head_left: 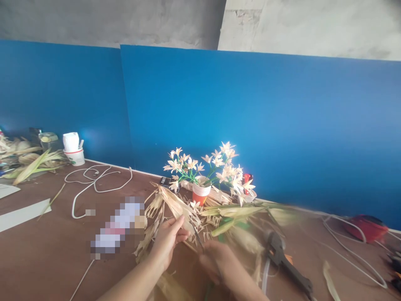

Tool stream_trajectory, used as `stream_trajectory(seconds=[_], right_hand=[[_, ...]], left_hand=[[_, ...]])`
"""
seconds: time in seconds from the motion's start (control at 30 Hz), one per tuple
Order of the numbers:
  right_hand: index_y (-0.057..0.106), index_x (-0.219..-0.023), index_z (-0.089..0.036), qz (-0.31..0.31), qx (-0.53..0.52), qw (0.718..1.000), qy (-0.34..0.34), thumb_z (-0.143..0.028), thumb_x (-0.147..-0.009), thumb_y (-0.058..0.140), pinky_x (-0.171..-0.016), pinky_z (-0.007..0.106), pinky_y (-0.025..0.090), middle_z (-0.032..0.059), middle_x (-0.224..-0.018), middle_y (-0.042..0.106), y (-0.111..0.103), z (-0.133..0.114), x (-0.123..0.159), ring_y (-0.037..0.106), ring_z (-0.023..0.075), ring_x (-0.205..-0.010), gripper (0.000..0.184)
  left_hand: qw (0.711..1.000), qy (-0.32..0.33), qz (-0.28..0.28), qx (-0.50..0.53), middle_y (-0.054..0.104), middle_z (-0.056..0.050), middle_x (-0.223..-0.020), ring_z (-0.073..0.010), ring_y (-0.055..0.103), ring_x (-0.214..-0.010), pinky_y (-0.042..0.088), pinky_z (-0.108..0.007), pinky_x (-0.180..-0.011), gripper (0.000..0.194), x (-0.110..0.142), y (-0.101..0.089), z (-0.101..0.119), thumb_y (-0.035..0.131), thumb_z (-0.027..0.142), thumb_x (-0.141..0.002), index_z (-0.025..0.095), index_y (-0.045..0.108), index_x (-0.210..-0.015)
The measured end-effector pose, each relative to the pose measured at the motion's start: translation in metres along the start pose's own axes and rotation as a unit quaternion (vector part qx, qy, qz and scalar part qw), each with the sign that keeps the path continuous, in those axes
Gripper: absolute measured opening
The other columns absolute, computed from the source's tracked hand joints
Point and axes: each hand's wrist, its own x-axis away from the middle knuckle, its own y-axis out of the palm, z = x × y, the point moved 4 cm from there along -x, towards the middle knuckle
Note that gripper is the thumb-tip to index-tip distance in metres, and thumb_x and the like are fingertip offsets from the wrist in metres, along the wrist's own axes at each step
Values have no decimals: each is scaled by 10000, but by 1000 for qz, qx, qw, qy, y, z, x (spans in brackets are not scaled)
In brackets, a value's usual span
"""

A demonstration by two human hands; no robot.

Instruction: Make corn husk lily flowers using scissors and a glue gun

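Note:
My left hand [169, 240] is closed, thumb and fingers pinching a dry corn husk [177, 200] that fans out beyond the fingertips. Close beside it, my right hand [219, 261] is blurred by motion and wrapped round dark scissors [197, 237]. Their thin blades point up towards the husk's edge; whether they touch it I cannot tell. Around both hands lie cut, fringed husk pieces [150, 234]. Just behind stands an orange-and-white paper cup [200, 194] with pale husk flowers [189, 164] on green stems.
A dark glue gun [286, 263] lies to the right, near a red pouch [366, 228] and white cables. At left are a white cable [94, 182], a pixelated object [117, 228], paper strips [28, 215] and a white cup [74, 156]. A blue partition [250, 104] closes off the back.

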Motion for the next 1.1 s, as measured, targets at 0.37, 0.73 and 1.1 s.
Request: stream_trajectory(seconds=[0.37, 0.73, 1.1], right_hand=[[513, -669, -165, -26, 57, 997, 47, -671, -542, 691, -345, 178, 192, -94, -429, 381, -11, -1, 2, 312, 31, -345, 551], [530, -662, -155, -54, 72, 996, 28, -747, -529, 643, -342, 176, 209, -84, -418, 386, -18, 6, -1, 332, 40, -353, 617], [580, -750, -138, -53, 62, 995, 52, -650, -521, 727, -348, 169, 227, -72, -460, 441, -23, 12, -1, 381, 47, -377, 580]], left_hand=[[999, -17, -25, -36, 624, 10, -498, -79, 596, -474, 477, -122, -440, 255, 0, 1, 1, 755, 343, -678, 125, 628, -718], [998, -24, -36, -43, 625, 1, -485, -82, 598, -466, 477, -124, -434, 234, -3, 0, -1, 744, 322, -694, 120, 631, -723], [995, -36, -47, -86, 604, 14, -467, -84, 590, -449, 442, -128, -410, 233, 0, 1, 8, 717, 335, -714, 123, 622, -722]])
